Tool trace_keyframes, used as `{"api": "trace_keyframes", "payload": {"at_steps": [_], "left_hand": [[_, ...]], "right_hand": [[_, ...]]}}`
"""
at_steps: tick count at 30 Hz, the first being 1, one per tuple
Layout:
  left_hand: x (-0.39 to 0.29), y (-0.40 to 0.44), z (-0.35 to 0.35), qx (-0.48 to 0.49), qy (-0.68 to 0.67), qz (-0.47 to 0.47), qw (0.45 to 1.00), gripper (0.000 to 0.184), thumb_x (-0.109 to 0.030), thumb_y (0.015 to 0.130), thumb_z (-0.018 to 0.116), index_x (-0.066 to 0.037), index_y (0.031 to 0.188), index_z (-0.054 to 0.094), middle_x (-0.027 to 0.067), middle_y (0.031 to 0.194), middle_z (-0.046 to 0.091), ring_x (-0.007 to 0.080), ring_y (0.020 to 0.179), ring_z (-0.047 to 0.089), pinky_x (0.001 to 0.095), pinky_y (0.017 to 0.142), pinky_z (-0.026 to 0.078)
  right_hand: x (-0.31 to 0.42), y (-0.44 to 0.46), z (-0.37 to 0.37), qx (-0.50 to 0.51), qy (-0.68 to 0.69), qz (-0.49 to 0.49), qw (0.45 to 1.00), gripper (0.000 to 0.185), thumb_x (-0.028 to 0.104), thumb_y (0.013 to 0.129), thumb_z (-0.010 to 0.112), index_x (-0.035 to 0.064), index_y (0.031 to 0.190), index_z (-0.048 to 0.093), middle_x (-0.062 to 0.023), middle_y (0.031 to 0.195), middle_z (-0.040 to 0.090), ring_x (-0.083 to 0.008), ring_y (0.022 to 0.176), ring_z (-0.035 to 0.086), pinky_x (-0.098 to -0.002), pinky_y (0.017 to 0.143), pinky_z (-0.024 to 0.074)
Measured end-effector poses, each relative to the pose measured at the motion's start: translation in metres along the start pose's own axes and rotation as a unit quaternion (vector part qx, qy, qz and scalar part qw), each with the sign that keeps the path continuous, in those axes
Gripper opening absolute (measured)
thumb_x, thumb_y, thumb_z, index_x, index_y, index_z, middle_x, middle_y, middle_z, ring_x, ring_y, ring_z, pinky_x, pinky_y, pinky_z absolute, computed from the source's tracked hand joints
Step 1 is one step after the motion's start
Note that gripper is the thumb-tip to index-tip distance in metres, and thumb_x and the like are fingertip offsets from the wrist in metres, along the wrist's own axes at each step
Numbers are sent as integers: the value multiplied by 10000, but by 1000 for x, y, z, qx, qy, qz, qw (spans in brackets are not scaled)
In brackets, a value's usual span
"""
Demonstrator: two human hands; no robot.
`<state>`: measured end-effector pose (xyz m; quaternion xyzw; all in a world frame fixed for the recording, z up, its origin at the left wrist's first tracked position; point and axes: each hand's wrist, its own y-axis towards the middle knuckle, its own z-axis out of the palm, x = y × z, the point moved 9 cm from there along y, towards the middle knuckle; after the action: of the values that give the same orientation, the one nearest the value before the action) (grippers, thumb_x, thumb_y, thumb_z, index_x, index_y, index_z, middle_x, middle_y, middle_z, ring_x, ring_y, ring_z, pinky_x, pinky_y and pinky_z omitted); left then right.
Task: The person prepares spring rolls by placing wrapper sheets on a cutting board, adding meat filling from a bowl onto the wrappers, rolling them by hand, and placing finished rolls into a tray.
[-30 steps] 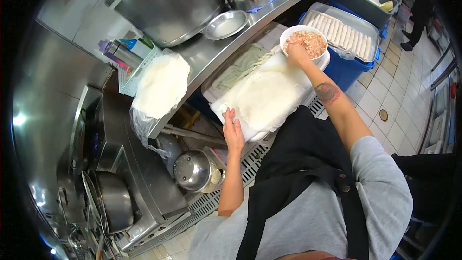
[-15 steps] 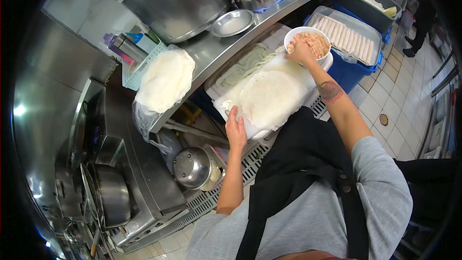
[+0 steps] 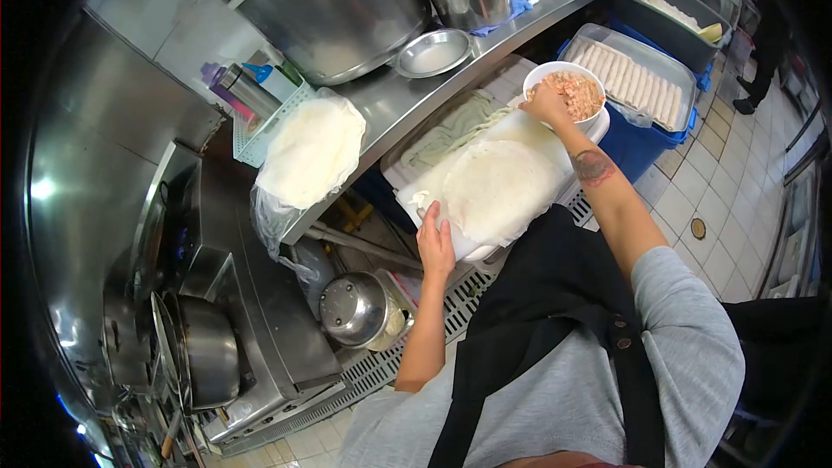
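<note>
My right hand (image 3: 546,104) is at the left part of a white bowl (image 3: 530,78) of pinkish filling (image 3: 582,94), fingers bent down at its edge; what they grip is hidden. My left hand (image 3: 435,241) rests at the near left edge of a white board (image 3: 416,199), thumb and fingers apart, holding nothing. On the board lies a stack of thin round white wrappers (image 3: 494,186). Beyond the bowl, a clear tray (image 3: 685,56) holds rows of pale rolls (image 3: 628,82).
More wrappers (image 3: 314,152) lie on plastic at the steel counter's (image 3: 381,108) end, beside a basket (image 3: 251,146). A large pot (image 3: 355,17), a metal dish (image 3: 433,54) and a utensil pot (image 3: 472,4) stand there. Another person's dark-clothed legs (image 3: 764,61) are at upper right.
My right hand has drawn back from the middle of the filling to the bowl's left side. My left hand stays by the board. The whole view has shifted slightly.
</note>
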<state>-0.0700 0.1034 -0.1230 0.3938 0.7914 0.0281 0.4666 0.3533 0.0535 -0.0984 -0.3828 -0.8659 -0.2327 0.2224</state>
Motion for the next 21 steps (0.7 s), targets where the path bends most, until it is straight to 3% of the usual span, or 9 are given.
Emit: {"api": "trace_keyframes", "payload": {"at_steps": [5,8,9,12,13,16,17,20,21], "left_hand": [[-2,0,0,-5,11,22,1000,418,-185,1004,439,41,1350,501,228,1325,590,351,1258,558,407,1071,405],[-4,0,-2,-14,3,29,999,419,-194,990,479,30,1343,507,232,1301,599,372,1220,566,425,1045,402],[-4,0,-2,-17,-1,31,999,422,-199,983,499,25,1340,510,234,1292,602,381,1204,569,434,1035,400],[-3,1,-2,-14,15,26,999,421,-197,981,504,25,1340,510,235,1290,602,381,1201,571,432,1031,404],[-1,1,-1,-15,12,21,1000,419,-203,981,507,23,1334,515,234,1286,604,377,1200,572,431,1030,404],[1,1,-1,-16,15,24,999,414,-213,984,509,10,1333,523,233,1282,605,379,1201,570,429,1028,409],[2,1,0,-15,17,19,1000,410,-217,978,522,7,1321,532,230,1288,601,381,1202,568,433,1032,408],[-8,2,-4,-6,30,12,999,401,-227,954,567,-2,1286,559,222,1310,588,389,1209,560,443,1040,408],[-16,5,-6,-1,36,15,999,401,-229,941,588,-4,1273,567,219,1319,582,390,1213,557,446,1041,411]], "right_hand": [[5,0,-12,19,21,-25,999,460,327,718,810,-47,970,718,-245,940,713,-368,901,700,-444,832,531],[2,3,-19,28,130,4,991,498,319,715,830,-62,1010,706,-231,948,720,-357,911,700,-419,837,535],[13,-1,-28,70,173,-7,982,496,353,755,817,-56,1015,708,-172,830,718,-272,796,700,-373,754,543],[35,-8,-37,184,239,-17,953,431,385,831,763,-18,979,716,-46,787,673,-152,741,628,-290,674,501],[52,-19,-41,219,280,-54,933,468,441,872,725,-21,935,696,-45,769,653,-106,721,628,-256,626,498],[99,-73,-47,289,358,-136,878,407,388,908,699,-18,943,694,-36,801,657,-105,691,619,-255,617,497],[106,-88,-33,380,320,-174,850,353,314,935,671,-18,1050,702,-68,901,702,-138,737,655,-274,687,527],[121,-147,-8,411,251,-259,837,313,231,934,664,-6,1136,694,-104,996,733,-177,793,689,-309,772,546],[127,-169,-6,404,214,-291,841,296,162,914,660,-15,1150,680,-122,1046,723,-204,881,693,-323,819,542]]}}
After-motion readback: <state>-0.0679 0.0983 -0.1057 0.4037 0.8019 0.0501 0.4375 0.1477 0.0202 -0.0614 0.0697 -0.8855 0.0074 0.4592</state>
